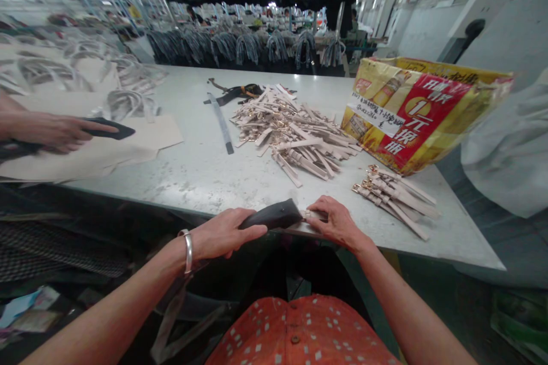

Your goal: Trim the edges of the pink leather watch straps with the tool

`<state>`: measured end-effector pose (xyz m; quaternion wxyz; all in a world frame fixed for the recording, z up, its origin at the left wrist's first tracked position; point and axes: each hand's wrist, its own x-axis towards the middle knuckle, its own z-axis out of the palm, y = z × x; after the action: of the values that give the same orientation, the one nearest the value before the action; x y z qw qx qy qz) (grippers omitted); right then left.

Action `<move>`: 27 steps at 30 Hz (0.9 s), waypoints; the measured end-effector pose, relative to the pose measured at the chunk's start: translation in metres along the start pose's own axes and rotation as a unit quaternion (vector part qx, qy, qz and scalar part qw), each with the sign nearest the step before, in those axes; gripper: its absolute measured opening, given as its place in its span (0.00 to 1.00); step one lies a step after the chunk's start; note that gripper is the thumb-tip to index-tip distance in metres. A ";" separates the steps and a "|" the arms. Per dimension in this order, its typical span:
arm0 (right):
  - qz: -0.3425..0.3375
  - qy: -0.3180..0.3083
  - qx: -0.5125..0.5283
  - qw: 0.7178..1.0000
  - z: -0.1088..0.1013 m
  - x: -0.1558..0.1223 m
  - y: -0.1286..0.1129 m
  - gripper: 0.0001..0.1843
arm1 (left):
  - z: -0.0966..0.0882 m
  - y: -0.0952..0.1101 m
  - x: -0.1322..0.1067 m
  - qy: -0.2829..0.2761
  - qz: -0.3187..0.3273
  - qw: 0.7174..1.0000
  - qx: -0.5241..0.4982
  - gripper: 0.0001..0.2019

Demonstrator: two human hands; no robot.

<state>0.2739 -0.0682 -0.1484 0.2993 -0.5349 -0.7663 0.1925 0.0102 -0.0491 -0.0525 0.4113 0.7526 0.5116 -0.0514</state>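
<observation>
The left hand [226,232] is curled around a black piece [274,215], which lies between the hands at the counter's [184,131] near edge; the right hand [336,222] pinches a pale strap [315,215] by that piece's right end.

The pale tabletop [171,182] is strewn mid-frame with beige buckled straps [295,134]; a smaller strap bundle [396,199] and yellow carton [422,117] are set at right, beige sheets [156,132] at left
</observation>
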 end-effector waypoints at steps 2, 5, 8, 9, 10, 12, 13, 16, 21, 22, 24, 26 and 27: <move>-0.001 -0.003 0.000 1.000 0.001 0.001 0.000 0.10 | 0.005 0.001 0.004 0.006 0.004 1.000 -0.007 0.23; 0.001 -0.005 -0.002 1.000 0.002 0.001 -0.001 0.08 | 0.011 0.004 0.013 0.025 0.034 0.999 -0.019 0.22; 0.011 -0.010 -0.007 1.000 0.000 0.002 -0.003 0.08 | 0.013 0.004 0.018 0.047 0.061 0.997 -0.026 0.22; 0.017 -0.015 -0.008 1.000 -0.001 0.002 -0.004 0.08 | 0.013 0.004 0.017 0.053 0.062 0.996 -0.029 0.22; 0.024 -0.021 -0.012 0.999 -0.003 0.003 -0.005 0.08 | 0.012 0.003 0.015 0.060 0.059 0.996 -0.032 0.22; 0.033 -0.020 -0.034 0.999 -0.007 0.005 -0.007 0.07 | 0.010 0.001 0.009 0.070 0.047 0.996 -0.041 0.23; 0.030 -0.012 -0.053 0.998 -0.009 0.005 -0.008 0.07 | 0.009 0.000 0.005 0.072 0.040 0.996 -0.045 0.23; -0.001 0.021 -0.115 0.993 -0.007 0.005 -0.010 0.06 | 0.008 -0.004 -0.004 0.070 0.028 0.996 -0.052 0.24; -0.045 0.043 -0.080 0.995 0.002 -0.008 -0.013 0.05 | 0.012 -0.011 -0.009 0.057 0.019 0.997 -0.043 0.24; -0.050 0.041 -0.064 0.996 0.003 -0.010 -0.013 0.05 | 0.013 -0.012 -0.009 0.057 0.019 0.997 -0.038 0.25; -0.050 0.038 -0.039 0.997 0.003 -0.013 -0.014 0.04 | 0.015 -0.013 -0.009 0.055 0.017 0.998 -0.029 0.25; -0.039 0.035 -0.023 0.998 0.003 -0.012 -0.013 0.02 | 0.015 -0.013 -0.009 0.046 0.016 0.999 -0.024 0.26; -0.031 0.034 -0.018 0.999 0.003 -0.011 -0.013 0.01 | 0.014 -0.013 -0.008 0.041 0.017 0.999 -0.021 0.26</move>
<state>0.2656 -0.0833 -0.1454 0.3218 -0.5222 -0.7753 0.1507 0.0009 -0.0631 -0.0649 0.4066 0.7538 0.5162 -0.0027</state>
